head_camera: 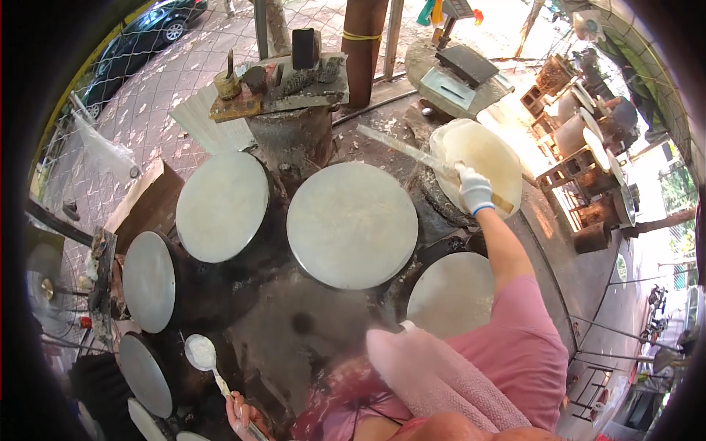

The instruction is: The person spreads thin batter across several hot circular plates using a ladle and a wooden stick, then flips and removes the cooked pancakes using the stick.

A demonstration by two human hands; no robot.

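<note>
My right hand [475, 190], in a white knitted glove, grips a long flat stick [405, 148] over a pile of thin, pale round sheets [493, 157]. The pile overhangs a dark, crusted drum-like stand [438, 190]. Low at the left, my left hand [245, 416] holds the handle of a ladle [200, 353] with white batter in its bowl. Pale coatings cover the middle round griddle [353, 226] and the upper-left griddle [223, 206]. Another griddle [449, 295] lies partly hidden under my right arm.
Grey metal griddles [149, 281] stand along the left, near a fan [48, 288]. Beyond the griddles, a drum [292, 140] carries a board with a cup [227, 85] and a phone-like dark object [303, 48]. Wire fencing [138, 93] borders the far left. Concrete blocks [557, 179] stand at right.
</note>
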